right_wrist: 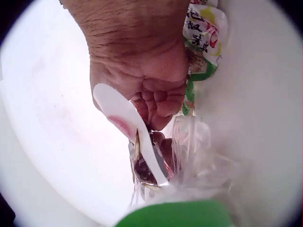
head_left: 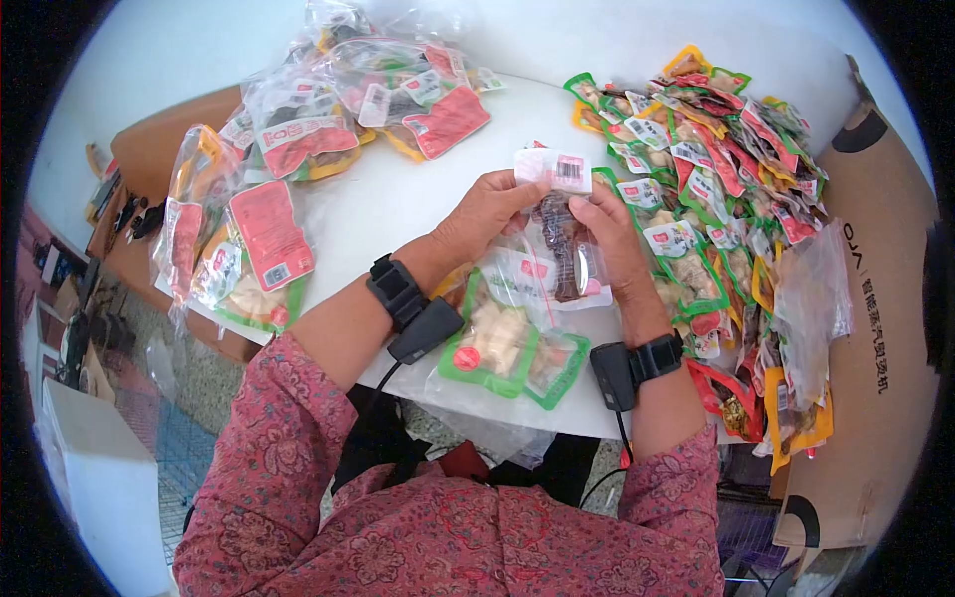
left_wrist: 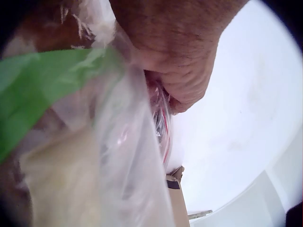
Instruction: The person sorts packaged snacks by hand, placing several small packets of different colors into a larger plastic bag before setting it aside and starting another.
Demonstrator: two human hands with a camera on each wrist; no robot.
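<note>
In the head view, both hands hold a small see-through snack packet (head_left: 564,244) of dark food with a white barcode label at its top. My left hand (head_left: 482,217) pinches the packet's upper left edge. On its right side, my right hand (head_left: 619,239) has the thumb over the front. Close below lies a clear zip bag (head_left: 517,269) with green-edged packets (head_left: 492,338) of pale food inside; its top overlaps the dark packet. The left wrist view shows my left hand (left_wrist: 175,52) beside the bag's clear plastic. Curled fingers of my right hand (right_wrist: 142,75) are behind the packet in the right wrist view.
A large heap of mixed snack packets (head_left: 696,169) covers the right of the white table (head_left: 398,214). Filled clear bags (head_left: 308,119) lie at the back left, another filled bag (head_left: 249,249) at the left edge. A cardboard box (head_left: 856,328) stands to the right.
</note>
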